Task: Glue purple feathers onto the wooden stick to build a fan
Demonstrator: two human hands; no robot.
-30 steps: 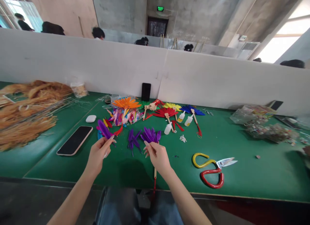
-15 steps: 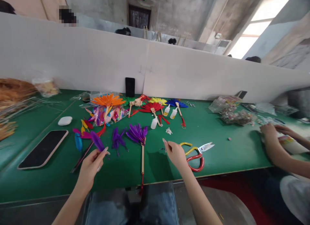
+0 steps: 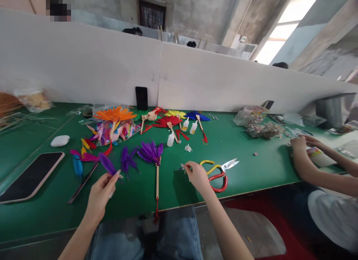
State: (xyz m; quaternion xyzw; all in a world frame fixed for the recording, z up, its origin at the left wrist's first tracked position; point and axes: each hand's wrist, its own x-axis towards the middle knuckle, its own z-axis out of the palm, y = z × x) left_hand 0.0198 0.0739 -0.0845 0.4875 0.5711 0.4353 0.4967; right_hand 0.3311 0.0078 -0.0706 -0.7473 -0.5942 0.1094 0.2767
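Between the thumb and fingers of my left hand is a purple feather, its tip pointing up and left. My right hand is pinched low over the table beside small dark scraps; whether it grips anything is too small to tell. Just right of it lie scissors with one yellow and one red handle. Between my hands rests a purple feather fan with a wooden stick and a red tassel. A small heap of purple feathers lies left of the fan.
Finished fans in orange, red and blue stand behind, with glue bottles and white beads. A large phone and tweezers lie left. Another person's arms work at right.
The view has shifted to the right, so the table things sit further left. My right hand's fingertips have come down to the dark scraps. My left hand still holds the feather.
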